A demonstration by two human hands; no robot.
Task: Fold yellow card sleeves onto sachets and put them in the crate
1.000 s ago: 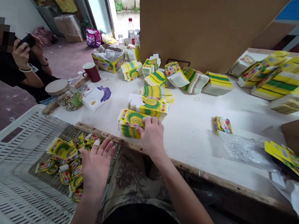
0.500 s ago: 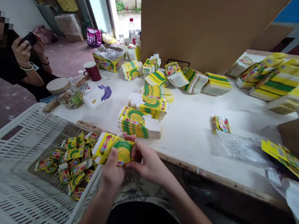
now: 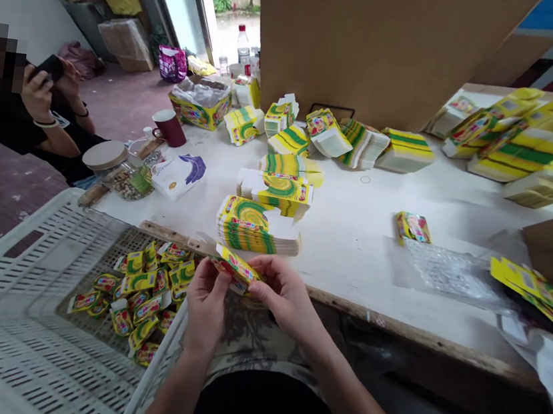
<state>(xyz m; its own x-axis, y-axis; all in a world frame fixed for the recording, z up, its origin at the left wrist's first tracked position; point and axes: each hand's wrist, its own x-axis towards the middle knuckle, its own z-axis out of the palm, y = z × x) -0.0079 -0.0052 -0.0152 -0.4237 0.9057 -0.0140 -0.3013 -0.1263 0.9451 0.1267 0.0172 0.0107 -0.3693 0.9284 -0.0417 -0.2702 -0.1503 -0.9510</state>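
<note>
Between my two hands is a yellow and green printed carton (image 3: pixel 237 267), tilted edge-on above the table's front edge. My left hand (image 3: pixel 208 299) grips its left end between thumb and fingers. The fingers of my right hand (image 3: pixel 280 293) are closed on its right end. Just beyond, on the white table (image 3: pixel 343 242), lies a stack of flat cartons (image 3: pixel 249 224), with another stack (image 3: pixel 278 190) behind it. Below and left of my hands, a white plastic crate (image 3: pixel 16 309) holds several small filled cartons (image 3: pixel 139 282).
More carton stacks (image 3: pixel 362 145) line a large cardboard box (image 3: pixel 357 42). A mug (image 3: pixel 171 130), a lidded jar (image 3: pixel 126 178) and an open box (image 3: pixel 201 104) stand left. One small carton (image 3: pixel 413 228) and plastic bags (image 3: pixel 450 272) lie right. A person (image 3: pixel 42 104) holds a phone.
The carton has turned from showing its broad printed face to nearly edge-on. My left hand has shifted its grip to the carton's left end; my right hand stays on the right end.
</note>
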